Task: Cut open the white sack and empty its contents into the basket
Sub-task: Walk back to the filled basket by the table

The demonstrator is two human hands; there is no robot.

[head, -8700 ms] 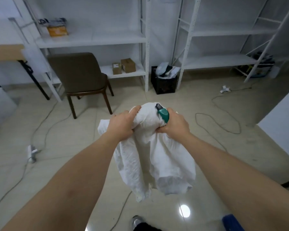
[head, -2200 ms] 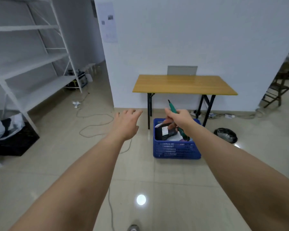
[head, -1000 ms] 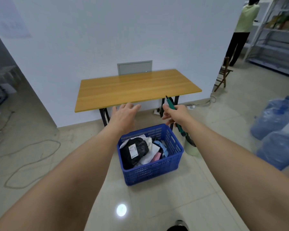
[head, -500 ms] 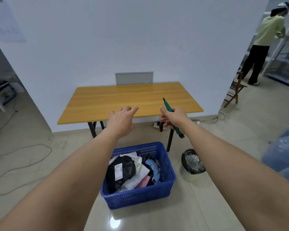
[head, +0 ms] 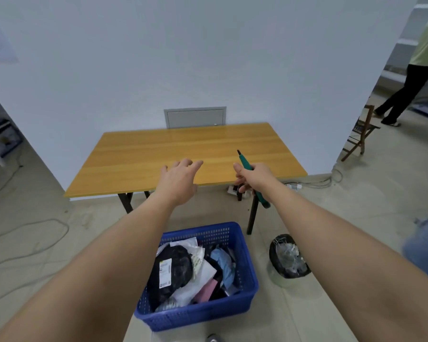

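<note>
Wooden table (head: 178, 149) against the wall, black bin (head: 288, 257) beside its leg

Both my bare forearms extend forward, roughly parallel. My left hand (head: 179, 180) is palm-down, fingers spread and loose, gripping nothing. My right hand (head: 253, 177) is curled closed around a slim green-handled cutter (head: 251, 177), tip pointing up and far.

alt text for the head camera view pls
Two bare arms reach over a blue basket of packages on the floor: the right hand grips a green cutter, the left hand is open and empty. Beyond stands a wooden table against a white wall.
</note>
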